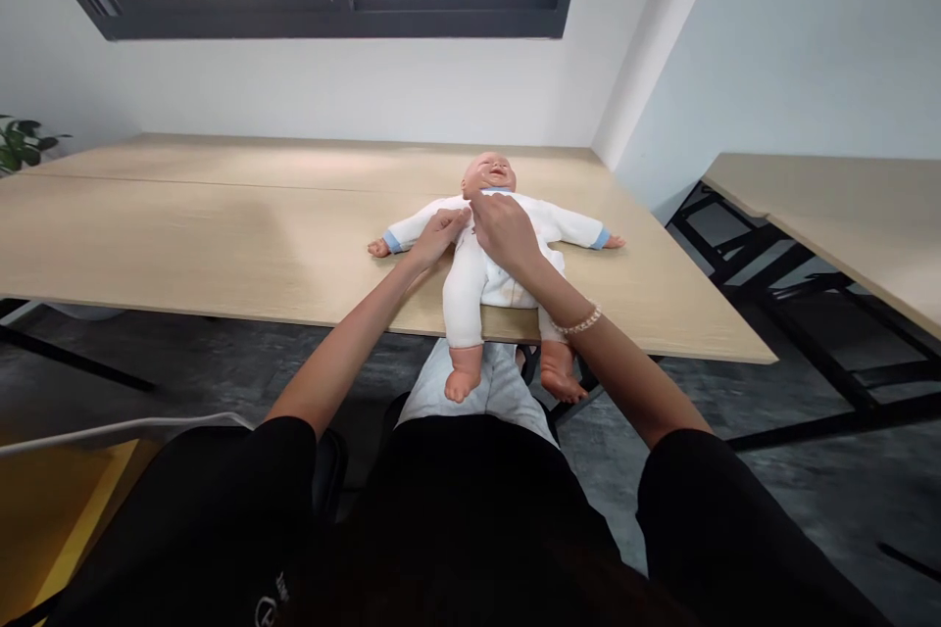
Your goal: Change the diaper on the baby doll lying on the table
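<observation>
A baby doll [489,174] lies on its back on the wooden table, its head toward the wall and its feet hanging over the front edge. It wears a white outfit [507,289] with blue cuffs and a blue collar. At the left side of its chest, my left hand [443,231] is closed in a pinch on the outfit. Close beside it, my right hand [504,227] bends over the chest just below the chin, fingers closed on the outfit's front. The fingertips partly hide the cloth between them, so any fastener there cannot be made out.
The wooden table [183,245] reaches far to the left and meets the wall under a barred window [338,15]. To the right, past a gap, stands a second table [845,206] on black folding legs. A plant [25,145] shows at the left edge.
</observation>
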`<control>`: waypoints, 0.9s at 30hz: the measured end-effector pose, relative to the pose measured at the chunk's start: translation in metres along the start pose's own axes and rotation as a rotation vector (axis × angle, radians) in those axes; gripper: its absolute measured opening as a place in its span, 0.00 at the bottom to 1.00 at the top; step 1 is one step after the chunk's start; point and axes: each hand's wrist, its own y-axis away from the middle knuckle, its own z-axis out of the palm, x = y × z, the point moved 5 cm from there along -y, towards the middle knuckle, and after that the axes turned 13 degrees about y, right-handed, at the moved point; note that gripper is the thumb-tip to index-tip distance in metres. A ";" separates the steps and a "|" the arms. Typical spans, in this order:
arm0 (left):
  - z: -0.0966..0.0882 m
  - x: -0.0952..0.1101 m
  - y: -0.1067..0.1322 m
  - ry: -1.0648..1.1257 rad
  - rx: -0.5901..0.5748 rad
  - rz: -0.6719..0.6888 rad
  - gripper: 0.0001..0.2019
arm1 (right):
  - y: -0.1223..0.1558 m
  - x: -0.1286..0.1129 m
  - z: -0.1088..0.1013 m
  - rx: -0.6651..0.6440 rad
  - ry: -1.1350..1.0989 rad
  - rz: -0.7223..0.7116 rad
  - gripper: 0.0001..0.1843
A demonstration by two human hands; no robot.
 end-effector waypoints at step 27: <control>0.015 0.020 0.016 -0.258 -0.053 0.191 0.09 | 0.020 0.058 0.053 -0.128 -0.679 0.519 0.13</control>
